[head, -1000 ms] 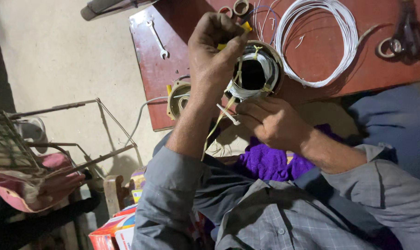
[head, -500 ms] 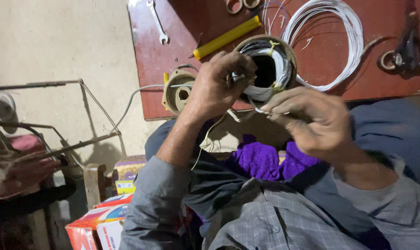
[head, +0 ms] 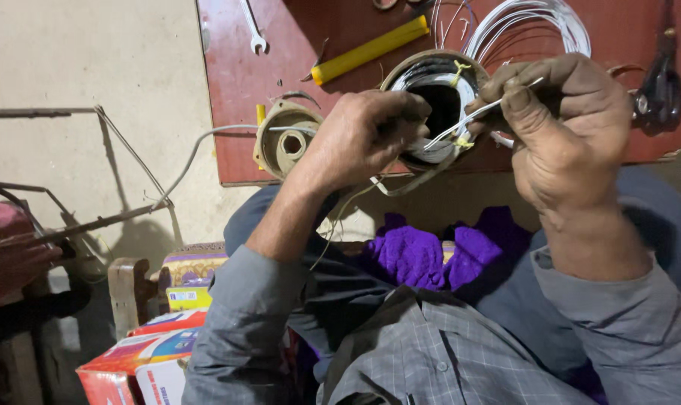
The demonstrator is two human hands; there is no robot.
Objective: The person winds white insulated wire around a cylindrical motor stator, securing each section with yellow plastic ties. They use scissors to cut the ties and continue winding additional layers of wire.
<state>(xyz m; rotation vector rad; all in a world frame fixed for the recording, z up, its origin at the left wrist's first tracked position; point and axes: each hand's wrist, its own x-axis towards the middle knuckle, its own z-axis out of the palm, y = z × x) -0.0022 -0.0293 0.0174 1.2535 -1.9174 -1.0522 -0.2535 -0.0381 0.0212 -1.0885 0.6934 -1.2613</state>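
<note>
My left hand grips the side of a round wound coil with a dark open centre, held over my lap. My right hand pinches a thin white strip that runs into the coil's windings. Small yellow ties show on the coil's rim. A loose wire hangs down from the coil toward my grey sleeve.
A red board on the floor carries a yellow-handled tool, a wrench, a loop of white wire, pliers and a smaller round part. A purple cloth lies on my lap. Boxes stand at lower left.
The view has shifted and my hands have come closer. My right hand rose from below the coil to its right side, drawing the white strip out.
</note>
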